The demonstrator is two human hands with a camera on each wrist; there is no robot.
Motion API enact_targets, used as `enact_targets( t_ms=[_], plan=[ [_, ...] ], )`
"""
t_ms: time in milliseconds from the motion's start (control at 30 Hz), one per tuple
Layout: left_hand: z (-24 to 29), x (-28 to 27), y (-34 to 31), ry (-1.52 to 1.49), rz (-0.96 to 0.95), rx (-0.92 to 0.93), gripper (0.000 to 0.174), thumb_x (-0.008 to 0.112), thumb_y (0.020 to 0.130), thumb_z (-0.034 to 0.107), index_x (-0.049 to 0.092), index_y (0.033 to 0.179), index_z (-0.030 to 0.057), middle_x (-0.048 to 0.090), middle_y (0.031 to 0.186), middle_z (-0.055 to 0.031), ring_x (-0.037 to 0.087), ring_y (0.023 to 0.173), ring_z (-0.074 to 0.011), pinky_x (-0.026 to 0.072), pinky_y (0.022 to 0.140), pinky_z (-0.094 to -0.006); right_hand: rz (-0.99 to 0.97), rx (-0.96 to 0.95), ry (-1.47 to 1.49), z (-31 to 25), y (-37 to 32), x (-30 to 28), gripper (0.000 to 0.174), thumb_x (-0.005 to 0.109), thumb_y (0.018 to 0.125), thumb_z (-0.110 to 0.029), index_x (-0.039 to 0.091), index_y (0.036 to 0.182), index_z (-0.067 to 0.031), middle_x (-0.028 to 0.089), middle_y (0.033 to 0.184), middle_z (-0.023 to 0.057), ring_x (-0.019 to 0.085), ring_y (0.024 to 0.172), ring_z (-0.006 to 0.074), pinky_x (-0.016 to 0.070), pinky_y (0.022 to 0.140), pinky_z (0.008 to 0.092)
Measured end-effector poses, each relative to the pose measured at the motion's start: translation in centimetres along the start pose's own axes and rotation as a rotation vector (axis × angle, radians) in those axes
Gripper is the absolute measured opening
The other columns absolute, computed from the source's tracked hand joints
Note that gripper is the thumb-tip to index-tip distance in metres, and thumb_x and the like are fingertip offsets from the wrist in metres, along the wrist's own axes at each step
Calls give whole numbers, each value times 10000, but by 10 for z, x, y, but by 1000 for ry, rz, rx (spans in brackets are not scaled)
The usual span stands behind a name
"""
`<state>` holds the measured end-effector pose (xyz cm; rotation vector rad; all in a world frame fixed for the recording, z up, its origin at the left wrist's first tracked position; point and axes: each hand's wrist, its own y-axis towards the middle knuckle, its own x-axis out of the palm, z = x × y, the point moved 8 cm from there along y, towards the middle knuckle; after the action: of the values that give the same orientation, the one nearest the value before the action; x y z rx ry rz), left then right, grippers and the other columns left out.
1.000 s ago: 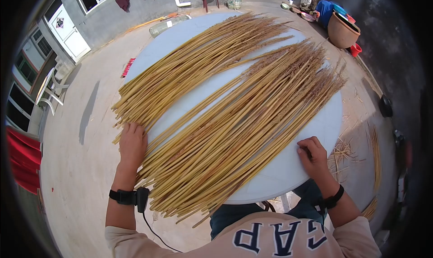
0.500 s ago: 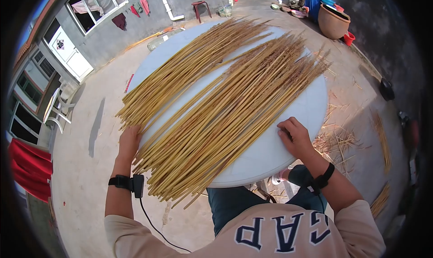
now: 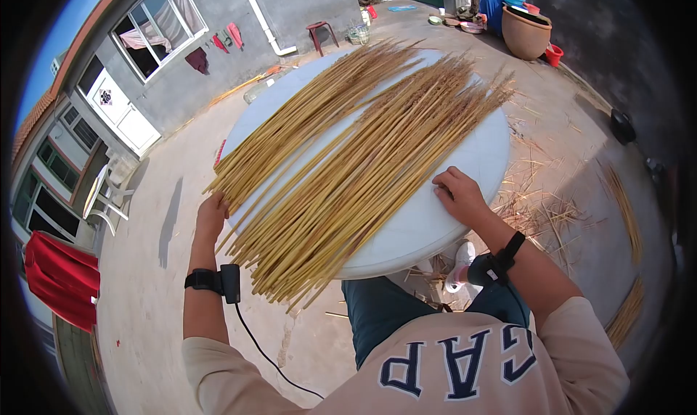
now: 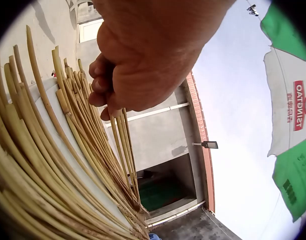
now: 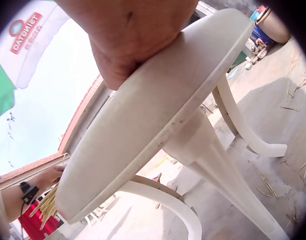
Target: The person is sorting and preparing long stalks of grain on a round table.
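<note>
Long yellow sorghum stalks [image 3: 341, 175] with brown feathery heads lie in two bundles across a round white table [image 3: 406, 233]. At the cut ends of the far bundle [image 3: 290, 128], my left hand [image 3: 212, 215] pinches a few stalks. In the left wrist view these thin stalks [image 4: 124, 145] slant down from the curled fingertips, beside the others. My right hand [image 3: 461, 196] rests on the tabletop, right of the near bundle, with loosely bent fingers and nothing held. The right wrist view shows its heel [image 5: 123, 65] against the table, fingers hidden.
Several stalk ends stick out past the table's near left edge. Loose straw [image 3: 544, 215] litters the ground at the right. A white chair [image 3: 107, 197] stands at the left, a large clay pot [image 3: 526, 34] at the back right.
The head view has tilted up, showing more of the house, and the table appears smaller. The left hand stays at the far bundle's cut ends; the right stays on the table.
</note>
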<state>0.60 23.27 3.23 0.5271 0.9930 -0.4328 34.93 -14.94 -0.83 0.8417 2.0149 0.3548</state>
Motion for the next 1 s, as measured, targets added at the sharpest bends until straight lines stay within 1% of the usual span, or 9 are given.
enact_targets(
  t_ms=[200,267,500,633,700,767,867,967,1000],
  plan=[
    [36,-15,-21,-199,11,-35,170,496,834,78,569,947,-27,483,575,-36,453,553,-135,369,548,-290,16,-53,-80,1,-2,3,106,581,753,-28,556,856,-37,511,790,97,580,724,248,480,643,325],
    [54,-19,-33,-483,16,-45,132,468,845,60,568,902,-5,440,588,11,361,506,-61,289,458,-222,26,-50,-77,3,-2,4,102,583,752,-52,551,848,-49,510,796,99,565,734,270,473,642,351],
    [127,-14,-80,-825,-129,-73,165,459,878,101,589,947,25,456,588,28,302,463,-15,209,411,-164,35,-42,-94,4,-2,5,97,585,761,-104,560,844,-62,516,812,101,555,769,288,471,665,377],
    [200,45,-116,-1127,-231,-108,139,502,874,96,596,943,20,497,614,6,343,475,-22,231,413,-150,24,-26,-69,3,-2,4,109,584,773,-116,571,865,-60,523,826,102,558,779,285,471,673,373],
    [237,86,-127,-1218,-380,-107,145,515,872,109,580,956,9,521,629,-19,372,470,-38,252,410,-152,44,-3,38,7,-3,1,118,582,779,-119,577,879,-56,529,823,111,556,777,299,468,683,376],
    [264,126,-130,-1290,-475,-97,150,507,875,100,585,969,12,536,636,-19,395,483,-31,272,423,-149,63,5,80,19,-3,0,170,577,814,-150,585,943,-40,553,828,90,568,745,240,471,664,339],
    [299,176,-120,-1367,-567,-57,155,529,873,146,571,956,22,551,658,-39,414,477,-52,297,425,-161,-9,423,808,41,-4,3,332,474,914,-306,582,1035,-16,581,844,31,523,713,84,439,598,224],
    [323,203,-116,-1403,-618,-24,153,526,876,152,569,964,35,563,670,-42,448,497,-59,327,442,-170,30,341,1072,17,-5,-10,350,434,928,-318,593,1002,-15,584,830,30,531,686,95,433,577,216],
    [328,211,-118,-1408,-643,-22,153,524,877,154,567,967,38,567,675,-43,458,507,-62,335,446,-177,41,322,1075,14,-4,-9,288,477,913,-266,596,980,-13,585,812,22,518,656,85,423,564,210]
  ],
)
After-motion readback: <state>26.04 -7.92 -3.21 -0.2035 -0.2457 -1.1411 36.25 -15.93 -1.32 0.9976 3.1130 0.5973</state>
